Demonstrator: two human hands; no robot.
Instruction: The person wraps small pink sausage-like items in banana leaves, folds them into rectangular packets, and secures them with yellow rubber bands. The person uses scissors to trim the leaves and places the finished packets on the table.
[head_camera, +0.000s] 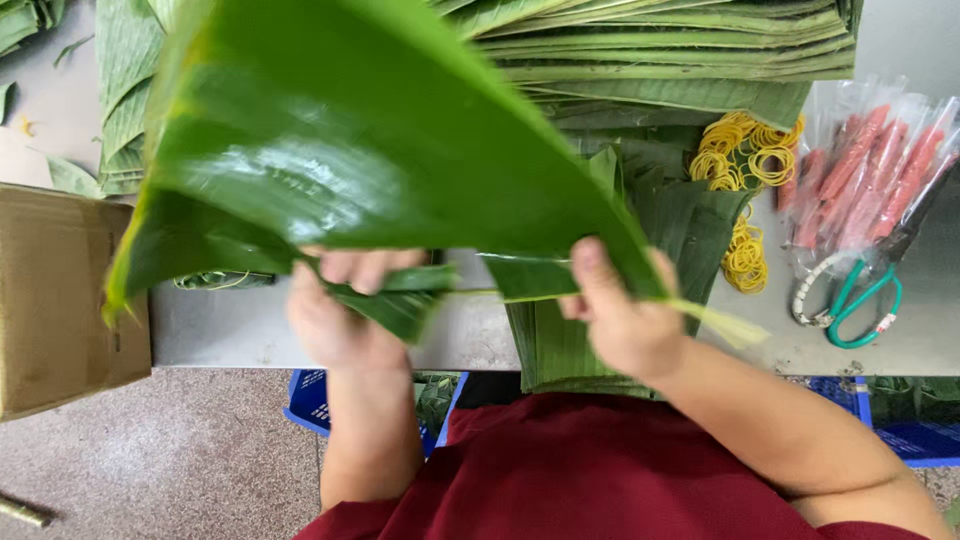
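A large glossy green leaf (360, 140) is held up in front of me over the table edge. My left hand (335, 310) grips its lower edge, where the leaf is folded and crumpled. My right hand (620, 315) pinches the leaf near its stem end, thumb on top, and the pale stem tip sticks out to the right. Under my right hand lies a stack of cut leaf pieces (690, 215) on the steel table (240, 325).
Long leaves are stacked (680, 50) at the back. Yellow rubber bands (745, 155) lie in a heap at the right, beside a clear bag of red sausages (870, 170) and green-handled scissors (860, 300). A cardboard box (60, 295) stands left. Blue crates (310, 400) sit under the table.
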